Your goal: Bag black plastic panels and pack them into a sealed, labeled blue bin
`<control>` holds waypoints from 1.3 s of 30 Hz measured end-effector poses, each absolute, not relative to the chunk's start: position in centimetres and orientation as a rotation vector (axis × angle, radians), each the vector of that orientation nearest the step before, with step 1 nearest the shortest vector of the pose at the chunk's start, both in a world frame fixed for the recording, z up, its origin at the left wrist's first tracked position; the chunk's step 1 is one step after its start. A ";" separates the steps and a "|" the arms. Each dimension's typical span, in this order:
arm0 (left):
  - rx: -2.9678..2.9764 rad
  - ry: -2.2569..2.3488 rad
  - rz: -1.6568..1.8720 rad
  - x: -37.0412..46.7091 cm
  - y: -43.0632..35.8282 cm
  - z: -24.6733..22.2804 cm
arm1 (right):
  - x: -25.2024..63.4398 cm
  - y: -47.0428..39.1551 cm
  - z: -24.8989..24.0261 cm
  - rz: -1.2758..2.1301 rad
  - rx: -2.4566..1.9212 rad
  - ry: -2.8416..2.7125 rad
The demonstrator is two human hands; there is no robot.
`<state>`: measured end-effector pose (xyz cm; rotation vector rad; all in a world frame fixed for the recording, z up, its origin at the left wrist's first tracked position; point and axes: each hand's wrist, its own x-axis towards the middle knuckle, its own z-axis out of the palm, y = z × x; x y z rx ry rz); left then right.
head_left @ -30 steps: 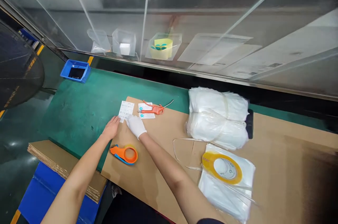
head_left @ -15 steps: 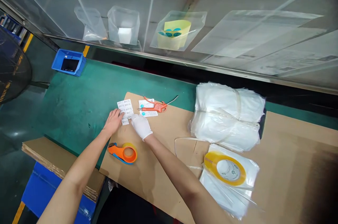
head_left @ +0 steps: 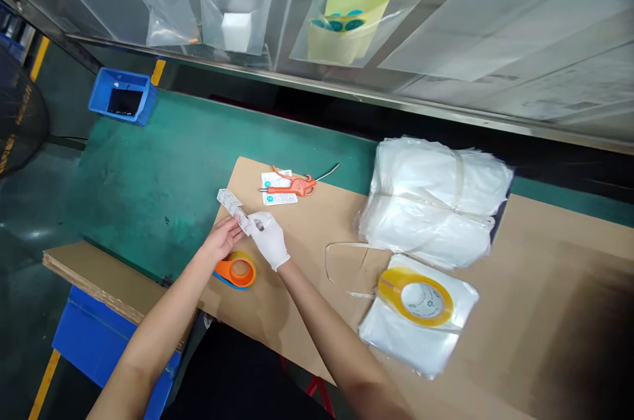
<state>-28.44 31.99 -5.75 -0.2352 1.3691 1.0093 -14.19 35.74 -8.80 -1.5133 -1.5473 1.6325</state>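
Observation:
Between my hands a white label sheet (head_left: 232,205) with printed text is held up at a tilt above the cardboard. Bare fingers of my left hand (head_left: 221,238) are closed on its lower left side. My right hand (head_left: 268,239), in a white glove, pinches its right end. An orange tape dispenser (head_left: 236,271) lies just below my left hand, partly hidden by it. Beyond my right hand, an orange air gun (head_left: 296,187) rests across small white cards (head_left: 280,198).
Bundled clear bags (head_left: 430,202) lie on the right, with a yellow tape roll (head_left: 421,300) on flat bags (head_left: 416,344) nearer me. A blue bin (head_left: 123,96) stands at the green table's (head_left: 163,156) far left. Folded cardboard (head_left: 106,278) is at the lower left.
The label sheet has come up off the cardboard and tilted, now held by both hands. My hands have moved slightly nearer to me, and the camera view has shifted.

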 end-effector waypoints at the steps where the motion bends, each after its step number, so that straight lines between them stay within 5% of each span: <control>1: -0.250 1.354 1.035 -28.3 32.0 -5.6 | -14.1 35.5 -8.7 1.667 -1.517 -1.446; 8: 0.020 1.432 1.211 -27.4 31.4 -3.2 | -13.6 33.8 -5.3 1.788 -1.469 -0.808; 23: 0.124 1.455 1.330 -26.2 28.8 1.9 | -14.9 30.9 1.3 1.864 -1.252 -0.762; 33: 0.074 1.463 1.454 -25.9 27.6 3.9 | -16.7 28.1 1.7 1.598 -1.415 -0.831; 39: 0.113 1.499 1.454 -26.4 27.4 4.6 | -17.0 27.9 2.9 1.772 -1.306 -0.725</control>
